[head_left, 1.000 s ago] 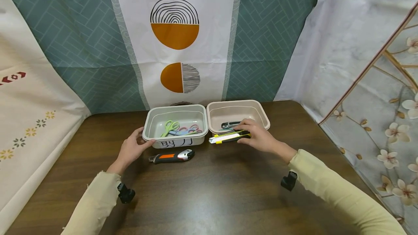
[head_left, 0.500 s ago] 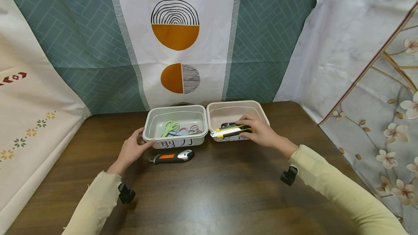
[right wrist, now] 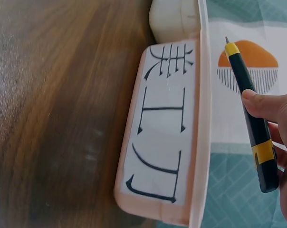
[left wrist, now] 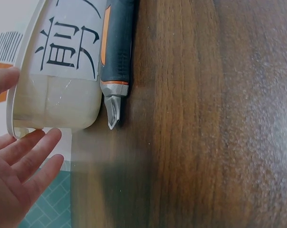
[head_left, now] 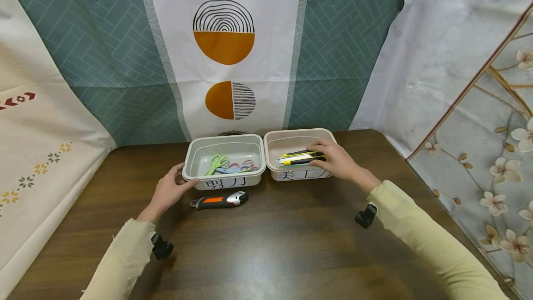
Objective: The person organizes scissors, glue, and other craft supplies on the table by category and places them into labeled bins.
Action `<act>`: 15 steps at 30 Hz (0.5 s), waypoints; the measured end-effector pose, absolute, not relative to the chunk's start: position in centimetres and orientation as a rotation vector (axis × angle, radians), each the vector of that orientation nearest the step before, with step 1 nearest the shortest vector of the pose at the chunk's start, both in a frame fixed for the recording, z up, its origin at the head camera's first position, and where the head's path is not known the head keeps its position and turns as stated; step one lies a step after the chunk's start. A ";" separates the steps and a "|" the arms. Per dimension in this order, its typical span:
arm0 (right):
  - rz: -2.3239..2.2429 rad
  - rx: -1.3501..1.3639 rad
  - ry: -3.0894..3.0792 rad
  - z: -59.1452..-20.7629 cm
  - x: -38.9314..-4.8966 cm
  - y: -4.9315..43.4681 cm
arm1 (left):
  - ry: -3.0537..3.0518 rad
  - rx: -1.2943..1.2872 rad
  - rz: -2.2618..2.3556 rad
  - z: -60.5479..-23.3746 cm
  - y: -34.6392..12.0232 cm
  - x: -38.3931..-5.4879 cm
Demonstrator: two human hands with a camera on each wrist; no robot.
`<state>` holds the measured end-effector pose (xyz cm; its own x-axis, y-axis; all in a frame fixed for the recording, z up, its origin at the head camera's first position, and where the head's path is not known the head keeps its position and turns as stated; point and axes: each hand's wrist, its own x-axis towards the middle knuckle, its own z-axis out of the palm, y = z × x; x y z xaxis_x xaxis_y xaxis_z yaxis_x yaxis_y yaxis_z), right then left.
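Observation:
My right hand [head_left: 336, 160] grips a yellow and black utility knife [head_left: 297, 158] over the pinkish bin [head_left: 300, 171]. In the right wrist view, thumb and fingers hold the knife [right wrist: 253, 118] above the bin's rim. My left hand [head_left: 166, 192] holds the left front corner of the grey-green bin [head_left: 251, 180]; its thumb is at the front rim and its fingers at the side. Inside that bin lie green scissors [head_left: 216, 163] and blue-and-pink scissors [head_left: 234, 168]. A black and orange utility knife [head_left: 219, 201] lies on the table before it.
Both bins stand side by side near the back of the brown table [head_left: 258, 249]. White labels with black characters face forward. A patterned cloth [head_left: 225, 73] hangs behind, and a floral cloth [head_left: 491, 184] borders the right side.
My right hand has carried the yellow and black utility knife back and slightly right, from the bin's front edge to over its opening. My left hand keeps its place.

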<state>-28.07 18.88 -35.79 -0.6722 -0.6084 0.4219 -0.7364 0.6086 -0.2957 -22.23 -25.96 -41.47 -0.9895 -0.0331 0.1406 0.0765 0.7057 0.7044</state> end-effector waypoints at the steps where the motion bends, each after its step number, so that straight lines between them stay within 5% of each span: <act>1: 0.644 1.086 -2.563 -35.9 -28.2 18.9 | -2.765 -0.036 -1.152 -41.5 -26.0 -22.2; 15: 0.553 1.016 -2.620 -36.7 -30.2 18.4 | -2.771 -0.023 -1.170 -41.5 -25.8 -22.1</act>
